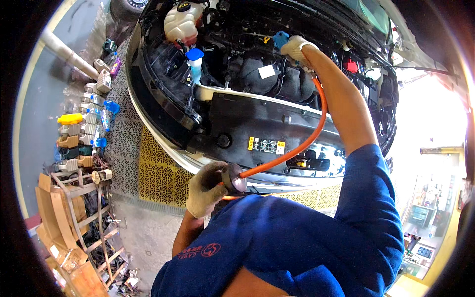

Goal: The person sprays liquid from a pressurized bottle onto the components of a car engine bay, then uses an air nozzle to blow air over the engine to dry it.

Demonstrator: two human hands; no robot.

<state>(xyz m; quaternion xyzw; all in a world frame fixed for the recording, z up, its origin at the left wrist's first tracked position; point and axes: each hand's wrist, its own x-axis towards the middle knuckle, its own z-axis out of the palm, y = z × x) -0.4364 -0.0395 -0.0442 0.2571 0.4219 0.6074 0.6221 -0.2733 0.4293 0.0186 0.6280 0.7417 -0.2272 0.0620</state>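
My gloved right hand (297, 50) reaches over the engine (259, 76) and grips a blue hand tool (281, 39), mostly covered by my fingers. An orange hose (302, 148) comes out below that hand and curves down toward me. Lower down, my gloved left hand (206, 189) holds a dark round stop (234, 178) that the hose runs through. More hose shows beneath it, close to my shirt. A yellow dipstick-like handle (266, 39) is just left of the blue tool. On the engine cover lies a small white piece (266, 71).
Around the engine bay are a coolant tank (182, 28), a blue-capped washer filler neck (195, 55) and a red terminal cover (350, 66). Several bottles (89, 118) line the left wall. A metal rack (79, 215) and cardboard boxes (55, 208) stand at lower left; a glass showcase (423, 211) is at right.
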